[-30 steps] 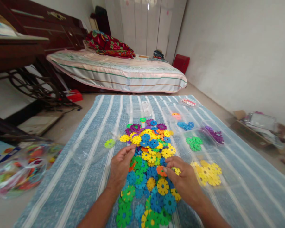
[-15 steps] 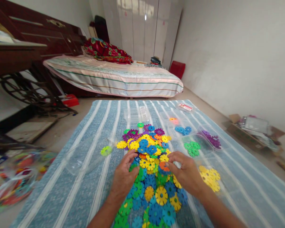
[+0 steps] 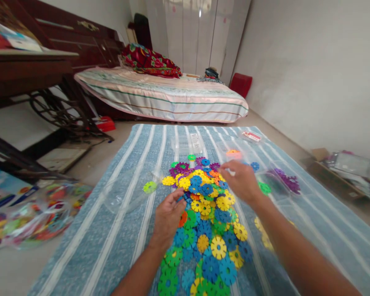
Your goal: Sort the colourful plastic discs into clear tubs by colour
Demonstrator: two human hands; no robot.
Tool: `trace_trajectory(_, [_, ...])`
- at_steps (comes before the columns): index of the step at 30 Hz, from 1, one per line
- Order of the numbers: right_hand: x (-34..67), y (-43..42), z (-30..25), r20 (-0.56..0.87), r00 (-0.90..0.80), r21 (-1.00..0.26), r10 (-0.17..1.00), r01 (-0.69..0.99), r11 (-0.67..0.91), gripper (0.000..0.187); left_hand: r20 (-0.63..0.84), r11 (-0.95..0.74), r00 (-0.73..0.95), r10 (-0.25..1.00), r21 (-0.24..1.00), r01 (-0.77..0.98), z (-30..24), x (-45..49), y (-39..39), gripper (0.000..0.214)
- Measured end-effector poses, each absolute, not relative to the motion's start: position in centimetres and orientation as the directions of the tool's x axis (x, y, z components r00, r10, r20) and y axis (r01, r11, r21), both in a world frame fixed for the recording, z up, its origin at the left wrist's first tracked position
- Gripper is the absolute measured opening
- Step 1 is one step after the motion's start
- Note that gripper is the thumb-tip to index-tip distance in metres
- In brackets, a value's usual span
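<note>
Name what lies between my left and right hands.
In the head view, piled notched discs, yellow and blue among them, lie between left hand and right hand.

Along the right, a plain off-white wall (image 3: 320,82), reaching back to a tall pale wardrobe (image 3: 185,41) with glossy doors and a small bright reflection (image 3: 200,13) high up. Before it, a bed (image 3: 172,98) under a pale striped spread, with a red floral quilt (image 3: 154,61) heaped on top, a dark reddish wooden headboard (image 3: 70,35) to the left and something red (image 3: 241,84) off the right end. Nearer left, a brown table (image 3: 31,63) above a dark spoked wheel (image 3: 52,109); below, a beige floor (image 3: 12,271), in soft light.
</note>
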State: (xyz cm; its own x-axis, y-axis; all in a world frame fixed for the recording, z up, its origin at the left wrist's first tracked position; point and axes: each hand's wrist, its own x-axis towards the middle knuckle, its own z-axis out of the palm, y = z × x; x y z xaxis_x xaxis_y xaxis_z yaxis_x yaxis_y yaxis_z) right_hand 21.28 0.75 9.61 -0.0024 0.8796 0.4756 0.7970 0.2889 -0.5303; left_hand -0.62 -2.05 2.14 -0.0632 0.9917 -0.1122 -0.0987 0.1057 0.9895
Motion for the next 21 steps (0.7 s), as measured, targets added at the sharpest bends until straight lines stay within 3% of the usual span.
trace_trajectory(3, [16.6,-4.0,6.5,0.516,-0.263,-0.499,0.815,0.682,0.535,0.009,-0.127,0.117,-0.084,0.988,0.986,-0.115,2.0,-0.7,-1.9,0.035])
trace_trajectory(6, [13.2,-6.6,4.5,0.499,-0.378,-0.404,0.779,0.694,0.596,0.007,-0.137,0.121,-0.099,0.986,0.981,-0.150,1.8,-0.8,-1.8,0.036])
trace_trajectory(10, [11.2,-6.6,2.9,0.485,-0.398,-0.272,0.779,0.777,0.567,0.018,-0.154,0.130,-0.107,0.982,0.971,-0.202,1.6,-0.8,-1.6,0.034])
trace_trajectory(15, [10.8,-5.9,1.2,0.549,-0.401,-0.176,0.733,0.802,0.571,0.015,-0.179,0.155,-0.108,0.978,0.967,-0.200,1.6,-0.9,-1.5,0.032])
trace_trajectory(21, [11.9,-7.6,1.8,0.674,-0.289,-0.282,0.680,0.750,0.598,0.015,-0.198,0.176,-0.121,0.973,0.969,-0.172,2.4,-0.8,-1.7,0.032])
